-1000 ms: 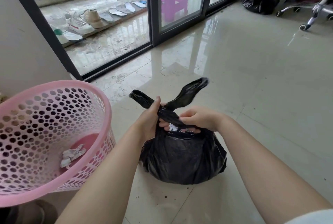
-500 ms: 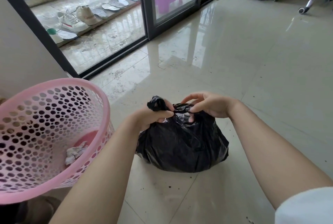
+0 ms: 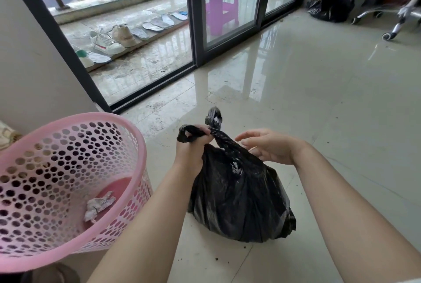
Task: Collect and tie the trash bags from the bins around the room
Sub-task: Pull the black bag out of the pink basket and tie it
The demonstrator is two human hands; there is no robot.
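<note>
A full black trash bag (image 3: 239,198) sits on the tiled floor in front of me, its neck twisted and knotted at the top. My left hand (image 3: 193,146) grips the knotted handles and holds them up. My right hand (image 3: 266,148) hovers just right of the neck with fingers spread and relaxed, holding nothing. A pink perforated bin (image 3: 75,146) stands tilted at the left with a crumpled paper scrap (image 3: 98,205) on its bottom.
A second black trash bag (image 3: 330,5) lies by the far wall near an office chair base (image 3: 391,21). Sliding glass doors (image 3: 230,5) run along the back, with shoes (image 3: 114,39) and a purple stool outside. Dirt crumbs dot the floor.
The two handles were crossed, pulled down and tied into a knot. My right hand has let go and opened; my left hand now lifts the knot upward.
</note>
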